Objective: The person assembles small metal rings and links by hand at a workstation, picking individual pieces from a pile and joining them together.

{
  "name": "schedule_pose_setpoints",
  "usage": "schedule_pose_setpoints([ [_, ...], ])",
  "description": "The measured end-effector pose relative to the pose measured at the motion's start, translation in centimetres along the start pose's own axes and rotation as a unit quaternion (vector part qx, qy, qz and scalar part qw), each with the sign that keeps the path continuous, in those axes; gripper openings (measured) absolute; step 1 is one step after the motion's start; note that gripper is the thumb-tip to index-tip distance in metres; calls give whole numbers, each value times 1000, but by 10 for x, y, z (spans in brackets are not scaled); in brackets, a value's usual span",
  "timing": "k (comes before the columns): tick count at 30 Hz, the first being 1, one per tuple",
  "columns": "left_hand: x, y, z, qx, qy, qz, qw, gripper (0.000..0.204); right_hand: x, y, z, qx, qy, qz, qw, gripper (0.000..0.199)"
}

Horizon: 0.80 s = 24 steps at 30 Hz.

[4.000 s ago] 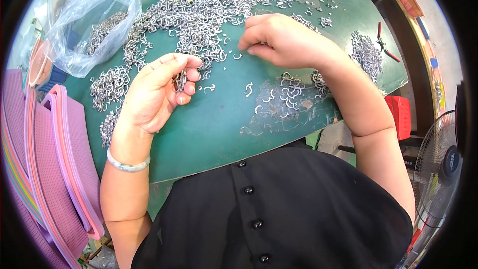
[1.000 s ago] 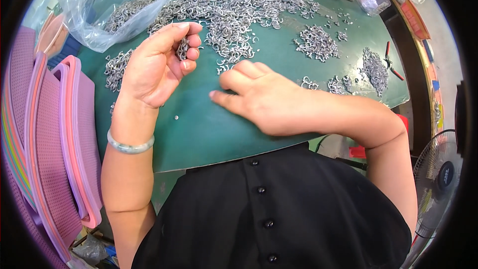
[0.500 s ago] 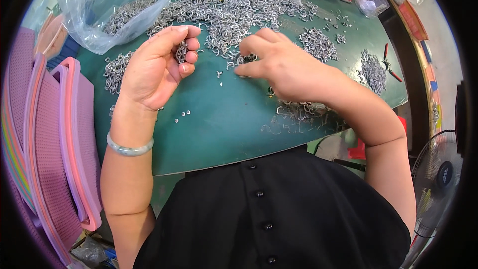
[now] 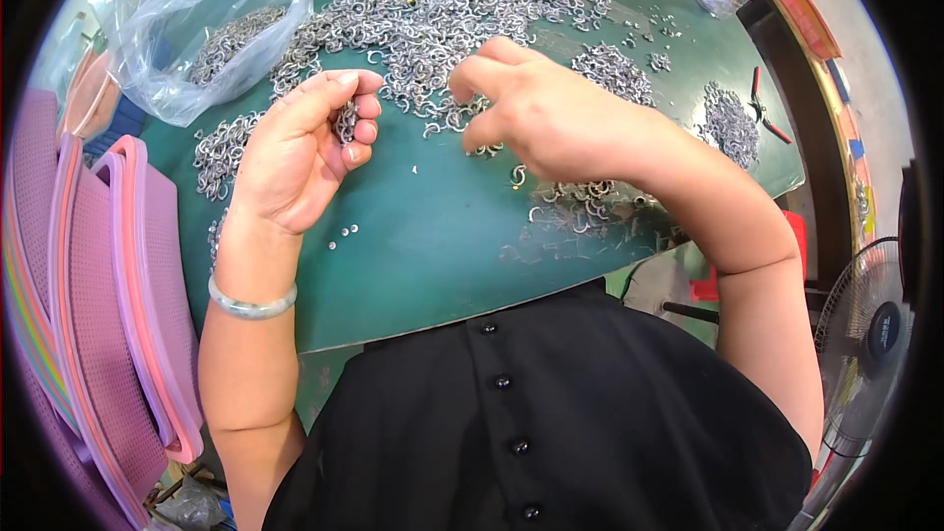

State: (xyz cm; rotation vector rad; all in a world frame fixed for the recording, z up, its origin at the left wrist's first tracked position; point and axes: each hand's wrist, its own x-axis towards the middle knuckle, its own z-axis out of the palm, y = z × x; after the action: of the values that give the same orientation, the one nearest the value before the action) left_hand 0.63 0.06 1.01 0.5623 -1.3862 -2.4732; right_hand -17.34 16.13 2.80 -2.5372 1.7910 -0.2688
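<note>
The left hand (image 4: 300,152), at 10 o'clock, curls its fingers around a little clump of metal bits (image 4: 345,125) and covers part of it. More bits, silver-gray and bent like a C, lie in a big pile (image 4: 423,25) at 12 o'clock on the green bench (image 4: 423,265). The right hand (image 4: 546,116), at 1 o'clock near the pile, has thumb and pointing finger spread apart; its palm is hidden, so I cannot tell what is under it.

Metal, plastic
Before me, small curved grey metal pieces (image 4: 423,25) gleam faintly; the clear plastic bag (image 4: 162,93) looks glossy.
</note>
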Motion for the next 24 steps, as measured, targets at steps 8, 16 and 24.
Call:
schedule_pose_setpoints([
  [8, 1, -3, 2, -4, -9, -5, 1000, 18, -21, 11, 4, 69, 40, 53, 995, 7],
  [16, 1, -7, 8, 7, -10, -27, 1000, 18, -26, 10, 12, 98, 80, 56, 990, 11],
  [24, 1, -11, 13, 19, -14, -40, 999, 17, -31, 8, 14, 131, 100, 42, 985, 11],
])
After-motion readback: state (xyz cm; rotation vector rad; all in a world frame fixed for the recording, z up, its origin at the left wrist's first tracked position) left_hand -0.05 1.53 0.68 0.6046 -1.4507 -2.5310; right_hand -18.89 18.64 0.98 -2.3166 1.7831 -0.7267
